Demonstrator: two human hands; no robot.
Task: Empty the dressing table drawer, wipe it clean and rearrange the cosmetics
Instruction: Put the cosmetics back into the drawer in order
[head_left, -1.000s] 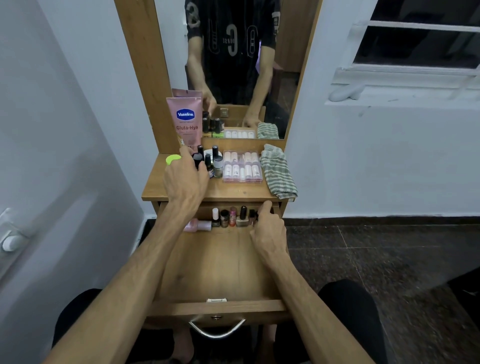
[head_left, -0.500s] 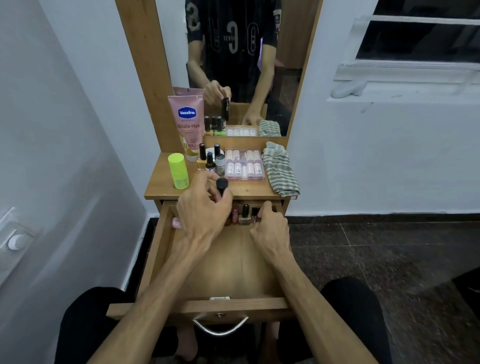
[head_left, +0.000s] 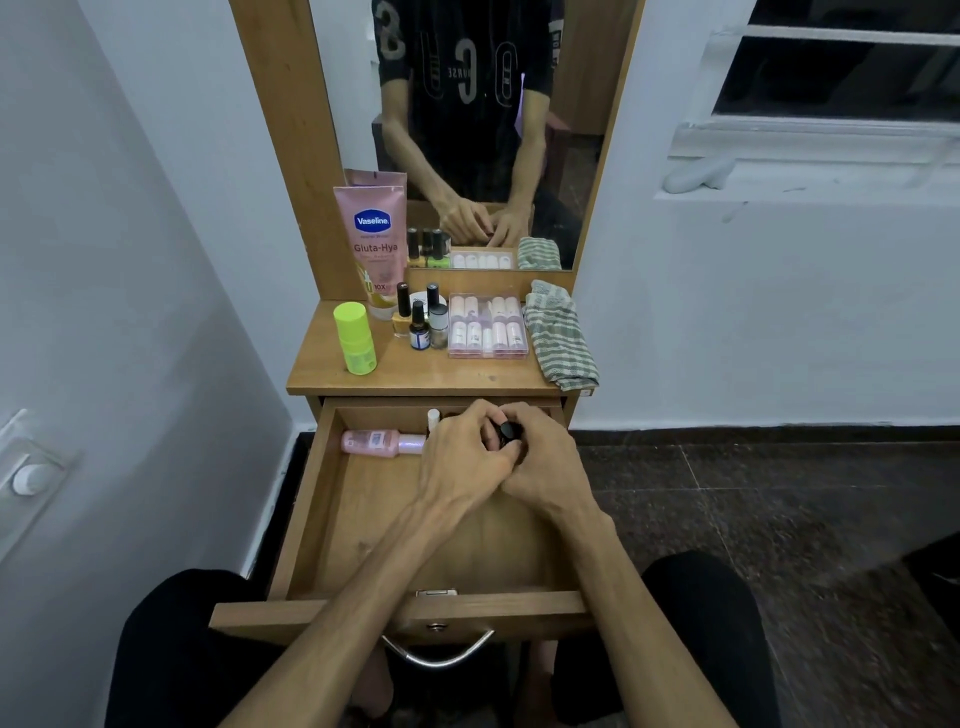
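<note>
Change: half a second ago the left hand (head_left: 462, 457) held a black-capped bottle (head_left: 509, 432) above the front edge of the table top; it has come down into the back of the drawer (head_left: 322, 499), where both hands now meet.
Left hand: fingers curled at the black-capped bottle, touching the right hand.
Right hand (head_left: 545, 462): fingers curled round the same bottle from the right side; most of the bottle is hidden by both hands.
Drawer: pulled out, its wooden floor bare in the front part.
Pink bottle (head_left: 382, 442): lying on its side along the drawer's back left, its cap end just beside the left hand.
White cap (head_left: 433, 415): showing upright at the drawer's back wall, behind the left hand.
Table top (head_left: 415, 376): green bottle (head_left: 355, 338) at the left, pink tube (head_left: 372, 244) leaning on the mirror frame, small dark-capped bottles (head_left: 421, 325) beside it, clear box of tubes (head_left: 487, 326), striped cloth (head_left: 560, 335) at the right edge.
</note>
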